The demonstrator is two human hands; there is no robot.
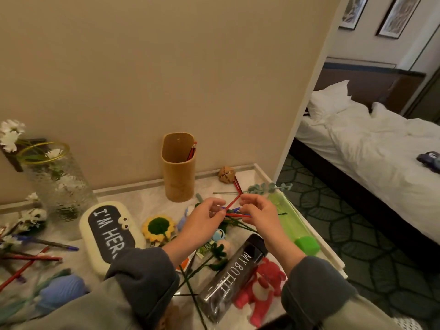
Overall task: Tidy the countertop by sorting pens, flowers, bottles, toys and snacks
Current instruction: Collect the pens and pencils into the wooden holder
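Over the middle of the countertop (pixel 147 194), my left hand (pixel 202 219) pinches a red pen (pixel 232 202) that slants up to the right. My right hand (pixel 258 211) pinches another red pen (pixel 238 215) lying level, with a blue pen (pixel 229 209) between the two hands. A tan pen holder (pixel 178 172) stands by the wall with red pens inside. More pens (pixel 35 256) lie scattered at the left. A dark bottle (pixel 232 277) marked MY BOTTLE lies near me, beside a pink bear toy (pixel 260 289). A green bottle (pixel 291 222) lies at the right edge.
A glass vase (pixel 57 184) with white flowers stands at the left. A cream pouch (pixel 109 234) reading I'M HERE, a crochet sunflower (pixel 158 227), a blue tulip (pixel 59 291) and green stems lie about. A eucalyptus sprig (pixel 269 188) and brown ball (pixel 227 173) sit at the back. A bed (pixel 371 144) is right.
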